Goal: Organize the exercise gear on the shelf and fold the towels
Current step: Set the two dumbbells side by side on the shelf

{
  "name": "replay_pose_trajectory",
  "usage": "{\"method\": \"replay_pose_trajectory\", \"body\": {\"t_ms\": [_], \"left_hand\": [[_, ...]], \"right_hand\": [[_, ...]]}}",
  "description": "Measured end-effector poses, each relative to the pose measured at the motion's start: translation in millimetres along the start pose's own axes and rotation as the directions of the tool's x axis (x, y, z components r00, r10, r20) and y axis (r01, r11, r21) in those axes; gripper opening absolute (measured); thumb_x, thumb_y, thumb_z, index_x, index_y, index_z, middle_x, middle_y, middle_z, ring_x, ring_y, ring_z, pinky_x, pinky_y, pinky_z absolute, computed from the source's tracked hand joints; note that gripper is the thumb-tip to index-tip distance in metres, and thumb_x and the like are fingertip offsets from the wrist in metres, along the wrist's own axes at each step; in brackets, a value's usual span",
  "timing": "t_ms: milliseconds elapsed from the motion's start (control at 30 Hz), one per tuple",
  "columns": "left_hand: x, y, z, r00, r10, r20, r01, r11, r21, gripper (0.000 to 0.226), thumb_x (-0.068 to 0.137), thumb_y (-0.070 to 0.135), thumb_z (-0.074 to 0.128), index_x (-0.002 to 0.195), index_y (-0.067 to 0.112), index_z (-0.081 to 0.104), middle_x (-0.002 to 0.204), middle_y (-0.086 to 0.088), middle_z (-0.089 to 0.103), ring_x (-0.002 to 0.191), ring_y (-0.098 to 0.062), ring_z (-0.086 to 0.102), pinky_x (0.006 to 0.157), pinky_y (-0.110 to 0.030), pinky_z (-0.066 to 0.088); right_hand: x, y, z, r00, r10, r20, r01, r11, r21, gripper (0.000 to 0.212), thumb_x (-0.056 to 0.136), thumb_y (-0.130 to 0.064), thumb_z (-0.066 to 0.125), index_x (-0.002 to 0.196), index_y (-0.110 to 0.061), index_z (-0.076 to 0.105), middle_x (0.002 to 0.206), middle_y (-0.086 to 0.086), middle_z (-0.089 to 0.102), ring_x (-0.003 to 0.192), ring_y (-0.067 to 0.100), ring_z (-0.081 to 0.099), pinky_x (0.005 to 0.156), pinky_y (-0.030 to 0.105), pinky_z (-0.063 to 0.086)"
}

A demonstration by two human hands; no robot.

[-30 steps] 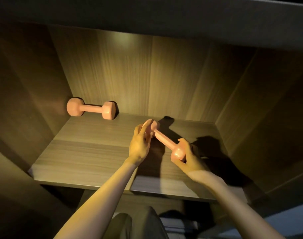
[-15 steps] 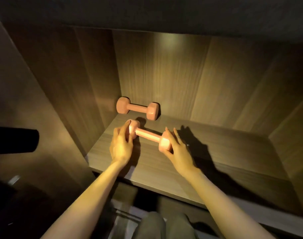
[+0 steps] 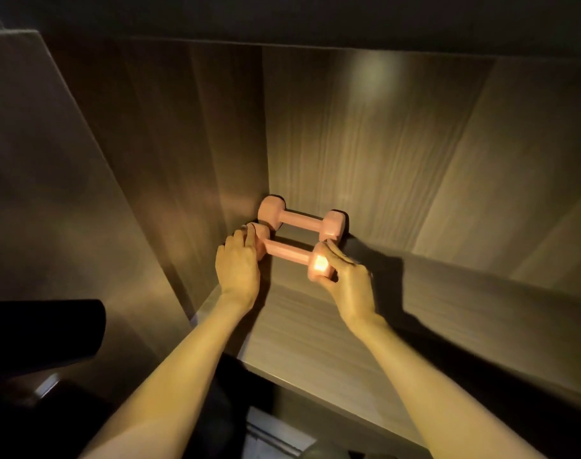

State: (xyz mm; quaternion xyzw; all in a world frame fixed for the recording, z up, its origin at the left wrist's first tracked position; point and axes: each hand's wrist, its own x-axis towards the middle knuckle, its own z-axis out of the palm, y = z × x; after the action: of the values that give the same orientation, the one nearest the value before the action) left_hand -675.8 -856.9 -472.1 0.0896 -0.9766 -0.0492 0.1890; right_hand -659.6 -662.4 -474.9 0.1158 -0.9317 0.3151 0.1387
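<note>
The near pink dumbbell (image 3: 287, 251), a short bar with blocky heads, lies on the grey-brown wood-grain shelf board (image 3: 315, 332). It sits just in front of the rear pink dumbbell (image 3: 300, 219), parallel to it, and their heads look close enough to touch, though I cannot tell whether they do. The left hand (image 3: 238, 266) is at the near dumbbell's left head with fingers almost straight, laid flat against the head's outer end; the thumb is hidden. The right hand (image 3: 350, 283) pinches the right head, fingers curled over its top and thumb beneath, with bright light falling on the head's end face. The rear pink dumbbell is set against the wood-grain back panel (image 3: 365, 144), its left head tucked in where that panel meets the wood-grain side wall (image 3: 183, 160). Well to the left of the rear pink dumbbell and nearer the camera, outside the side wall, is a black rounded object (image 3: 41, 332), too dark to identify.
</note>
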Motion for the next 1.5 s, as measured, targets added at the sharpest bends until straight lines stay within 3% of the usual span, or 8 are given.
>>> {"method": "replay_pose_trajectory", "body": {"t_ms": [333, 533, 700, 800, 1033, 1133, 1267, 1500], "left_hand": [[24.2, 2.4, 8.4, 0.998, -0.05, 0.028, 0.051, 0.997, -0.06, 0.057, 0.093, 0.005, 0.051, 0.147, 0.012, 0.033, 0.137, -0.01, 0.048, 0.121, -0.027, 0.045, 0.098, -0.035, 0.041], [22.6, 2.4, 6.9, 0.998, -0.036, 0.044, 0.038, 0.998, -0.042, 0.06, 0.094, 0.004, 0.05, 0.149, 0.012, 0.026, 0.141, -0.01, 0.044, 0.123, -0.027, 0.044, 0.101, -0.035, 0.04], [0.9, 4.3, -6.8, 0.978, -0.011, 0.207, 0.05, 0.981, -0.186, 0.079, 0.095, 0.018, 0.053, 0.153, 0.017, -0.001, 0.161, -0.002, 0.003, 0.143, -0.027, 0.02, 0.11, -0.044, 0.03], [-16.3, 7.4, -23.9, 0.977, 0.043, 0.21, 0.01, 0.97, -0.243, 0.071, 0.098, 0.02, 0.045, 0.153, 0.019, -0.001, 0.161, 0.0, -0.002, 0.148, -0.024, 0.004, 0.117, -0.046, 0.021], [-66.1, 41.4, -90.7, 0.98, 0.198, 0.024, -0.184, 0.943, -0.278, 0.058, 0.096, 0.022, 0.047, 0.15, 0.018, 0.026, 0.155, -0.003, 0.028, 0.14, -0.025, 0.031, 0.113, -0.045, 0.031], [-95.2, 59.1, -112.6, 0.968, 0.252, 0.009, -0.239, 0.926, -0.294, 0.06, 0.094, 0.022, 0.053, 0.149, 0.02, 0.029, 0.155, -0.003, 0.028, 0.145, -0.024, 0.021, 0.115, -0.041, 0.023], [-144.0, 87.4, -130.5, 0.929, 0.359, -0.093, -0.367, 0.856, -0.364, 0.052, 0.098, 0.024, 0.045, 0.148, 0.021, 0.031, 0.155, -0.001, 0.028, 0.147, -0.022, 0.011, 0.114, -0.035, 0.023], [-198.5, 125.7, -134.6, 0.826, 0.556, -0.09, -0.544, 0.747, -0.382, 0.052, 0.1, 0.036, 0.043, 0.148, 0.022, 0.031, 0.155, -0.002, 0.028, 0.146, -0.023, 0.017, 0.116, -0.038, 0.025]], "right_hand": [[17.7, 3.2, 5.7, 1.0, 0.009, -0.026, -0.012, 0.993, -0.115, 0.073, 0.078, -0.016, 0.077, 0.143, -0.023, 0.043, 0.13, 0.006, 0.061, 0.113, 0.027, 0.062, 0.1, 0.045, 0.048], [15.5, -1.9, 6.3, 0.996, 0.069, 0.051, -0.061, 0.987, -0.147, 0.072, 0.086, -0.017, 0.069, 0.148, -0.027, 0.033, 0.145, -0.002, 0.046, 0.121, 0.028, 0.056, 0.102, 0.047, 0.046], [14.2, -11.7, -12.5, 0.965, 0.11, 0.238, -0.027, 0.944, -0.328, 0.071, 0.097, -0.016, 0.052, 0.153, -0.028, 0.01, 0.158, -0.003, 0.022, 0.131, 0.029, 0.044, 0.1, 0.046, 0.045], [3.6, -17.1, -34.2, 0.935, 0.093, 0.341, 0.053, 0.916, -0.397, 0.072, 0.099, -0.029, 0.049, 0.153, -0.027, 0.001, 0.161, -0.001, 0.012, 0.142, 0.029, 0.028, 0.103, 0.048, 0.041], [-60.1, -36.5, -103.6, 0.985, 0.019, 0.174, 0.051, 0.921, -0.385, 0.063, 0.099, -0.038, 0.046, 0.153, -0.027, 0.016, 0.159, -0.006, 0.019, 0.144, 0.022, 0.023, 0.116, 0.043, 0.026], [-98.9, -36.3, -136.7, 0.994, 0.024, 0.106, 0.017, 0.93, -0.368, 0.057, 0.099, -0.045, 0.04, 0.151, -0.033, 0.02, 0.157, -0.014, 0.022, 0.143, 0.017, 0.025, 0.116, 0.037, 0.024], [-156.1, -31.2, -175.4, 1.0, -0.015, -0.016, 0.006, 0.889, -0.458, 0.055, 0.097, -0.047, 0.043, 0.149, -0.034, 0.028, 0.153, -0.014, 0.032, 0.134, 0.019, 0.042, 0.099, 0.036, 0.044], [-233.8, -12.5, -212.5, 0.995, 0.006, -0.104, -0.054, 0.881, -0.47, 0.056, 0.095, -0.041, 0.048, 0.147, -0.029, 0.032, 0.15, -0.006, 0.039, 0.135, 0.013, 0.039, 0.108, 0.031, 0.032]]}}
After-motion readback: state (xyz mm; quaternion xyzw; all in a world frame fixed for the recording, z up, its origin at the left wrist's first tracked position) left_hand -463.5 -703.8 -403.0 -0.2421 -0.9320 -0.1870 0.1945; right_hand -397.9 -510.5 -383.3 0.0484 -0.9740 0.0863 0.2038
